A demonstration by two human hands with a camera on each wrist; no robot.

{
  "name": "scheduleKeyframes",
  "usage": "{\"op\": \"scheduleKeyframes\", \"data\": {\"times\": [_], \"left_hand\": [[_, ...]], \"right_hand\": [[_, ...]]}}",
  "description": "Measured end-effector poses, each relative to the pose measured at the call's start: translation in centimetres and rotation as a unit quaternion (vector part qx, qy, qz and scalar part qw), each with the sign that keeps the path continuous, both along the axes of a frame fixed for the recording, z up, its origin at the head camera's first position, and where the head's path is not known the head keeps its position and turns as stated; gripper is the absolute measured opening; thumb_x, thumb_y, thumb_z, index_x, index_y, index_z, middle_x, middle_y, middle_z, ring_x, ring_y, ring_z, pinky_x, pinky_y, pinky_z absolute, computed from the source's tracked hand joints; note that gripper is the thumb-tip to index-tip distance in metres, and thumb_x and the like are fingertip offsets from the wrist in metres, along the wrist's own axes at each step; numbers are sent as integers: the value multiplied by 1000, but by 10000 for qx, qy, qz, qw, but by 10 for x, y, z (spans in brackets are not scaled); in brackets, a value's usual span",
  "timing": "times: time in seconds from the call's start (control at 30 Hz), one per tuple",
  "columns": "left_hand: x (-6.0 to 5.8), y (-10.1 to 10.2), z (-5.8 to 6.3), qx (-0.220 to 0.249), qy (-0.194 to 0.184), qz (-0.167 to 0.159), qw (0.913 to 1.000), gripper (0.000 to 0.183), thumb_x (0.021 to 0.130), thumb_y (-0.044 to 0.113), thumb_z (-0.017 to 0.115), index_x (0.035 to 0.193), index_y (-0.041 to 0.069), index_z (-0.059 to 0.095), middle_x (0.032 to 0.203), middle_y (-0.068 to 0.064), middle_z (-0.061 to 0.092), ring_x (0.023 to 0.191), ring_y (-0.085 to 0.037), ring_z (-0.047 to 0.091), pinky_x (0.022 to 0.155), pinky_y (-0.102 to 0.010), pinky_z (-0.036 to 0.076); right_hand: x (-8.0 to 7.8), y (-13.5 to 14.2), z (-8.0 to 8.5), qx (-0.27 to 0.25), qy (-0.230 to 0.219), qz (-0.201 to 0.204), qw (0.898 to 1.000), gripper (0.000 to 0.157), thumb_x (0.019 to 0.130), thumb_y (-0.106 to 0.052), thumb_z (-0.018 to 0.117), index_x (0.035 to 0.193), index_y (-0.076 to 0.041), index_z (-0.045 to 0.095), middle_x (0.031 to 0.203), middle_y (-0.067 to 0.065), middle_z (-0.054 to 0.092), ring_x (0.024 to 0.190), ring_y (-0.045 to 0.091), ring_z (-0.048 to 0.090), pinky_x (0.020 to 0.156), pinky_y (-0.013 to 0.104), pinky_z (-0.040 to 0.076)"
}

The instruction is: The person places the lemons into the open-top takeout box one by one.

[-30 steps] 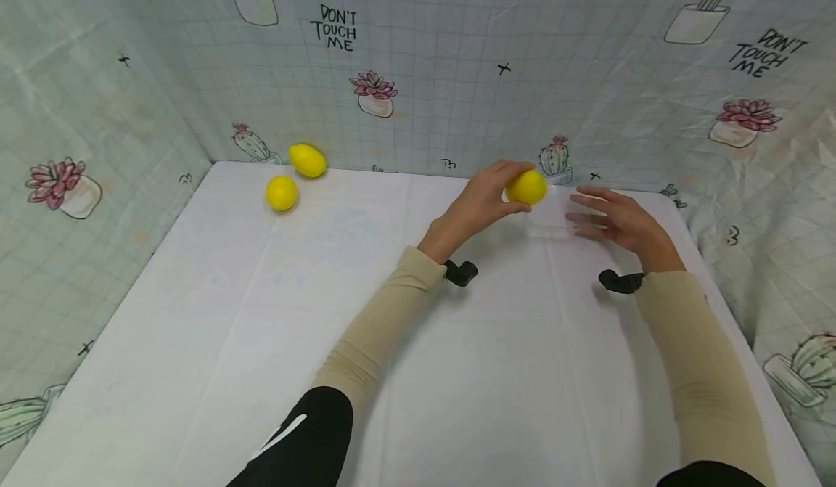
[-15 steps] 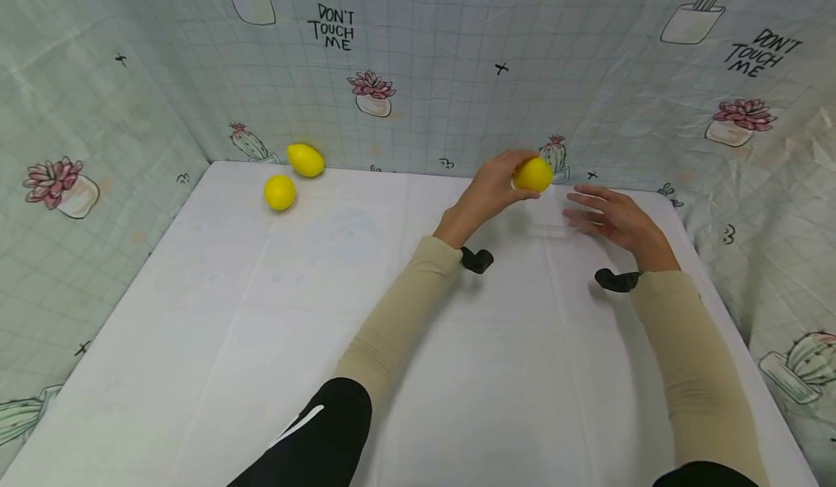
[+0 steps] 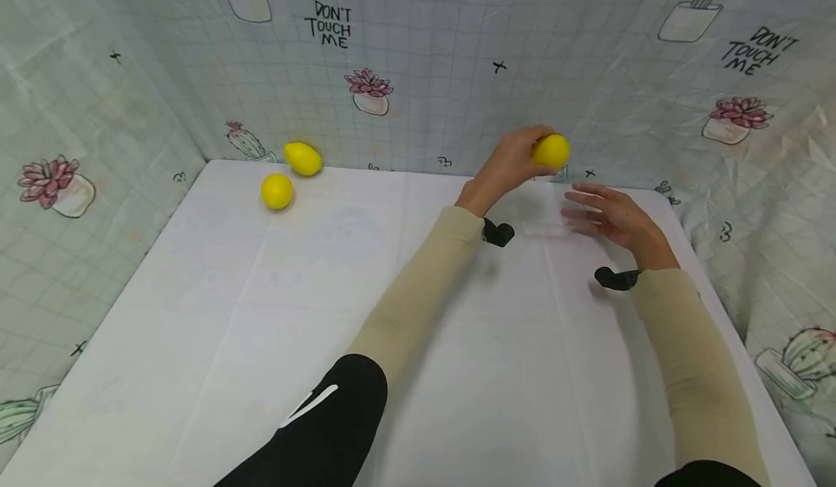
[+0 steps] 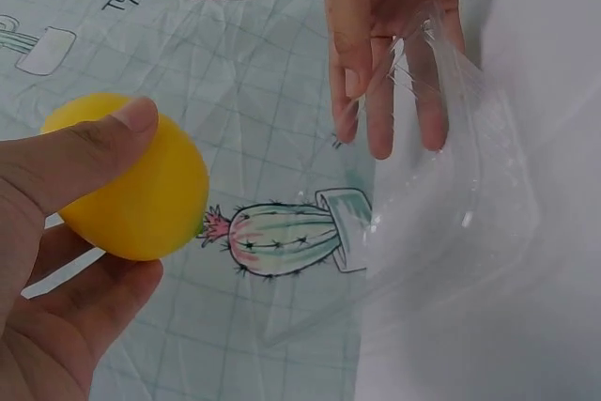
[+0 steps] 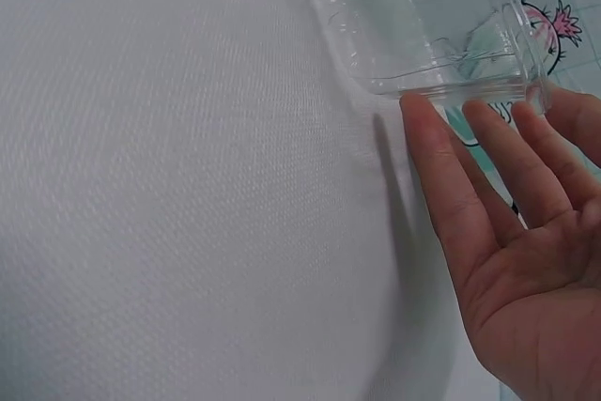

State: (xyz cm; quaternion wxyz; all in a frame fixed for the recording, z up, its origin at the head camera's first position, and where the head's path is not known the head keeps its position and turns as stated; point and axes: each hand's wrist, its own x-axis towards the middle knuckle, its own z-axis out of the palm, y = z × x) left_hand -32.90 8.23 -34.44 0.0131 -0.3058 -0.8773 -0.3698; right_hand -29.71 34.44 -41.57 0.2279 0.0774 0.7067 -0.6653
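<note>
Probably light, firm and smooth, the lemon (image 3: 551, 152) is up near the far edge of the bench (image 3: 170, 327), left hand (image 3: 512, 159) clamped round its sides, a sound hold; the right hand (image 3: 620, 220), fingers apart, touches a clear plastic container (image 4: 502, 204).

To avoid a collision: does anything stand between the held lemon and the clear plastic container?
Nothing visible stands between the lemon in the left hand and the clear plastic container; the right hand is at one end.

White-topped table (image 3: 196, 327), pale gridded sheet (image 3: 431, 117) behind (with "DON'T TOUCH ME" lettering (image 3: 330, 24)), printed succulents (image 3: 369, 91)
</note>
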Motion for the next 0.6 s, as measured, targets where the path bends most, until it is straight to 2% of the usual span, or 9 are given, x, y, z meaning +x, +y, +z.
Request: {"op": "scheduleKeyframes", "data": {"times": [0.23, 0.43, 0.6], "left_hand": [[-16, 15, 5, -294, -325, -4, 9990, 61, 90, 29, 78, 142, 11, 53, 140, -2, 59, 121, -15, 55, 103, -16, 42], [-27, 29, 0, -665, -600, 77, 9960, 58, 90, 28, 79, 140, 11, 53, 137, -1, 60, 118, -14, 56, 100, -18, 44], [-31, 39, -7, -993, -806, 236, 9915, 63, 90, 30, 80, 144, 12, 52, 141, 0, 58, 120, -14, 54, 99, -19, 45]], "right_hand": [[-4, 2, -2, -118, 3, 112, 9999, 72, 103, -29, 60, 163, -16, 22, 165, 9, 31, 116, 15, 67, 94, 33, 57], [-7, 5, -1, 50, 106, 174, 9998, 71, 103, -30, 61, 162, -15, 24, 161, 11, 38, 115, 15, 68, 92, 33, 58], [-7, 7, -5, 68, 259, 237, 9994, 69, 104, -28, 60, 162, -11, 25, 155, 8, 48, 117, 18, 68, 91, 33, 59]]}}
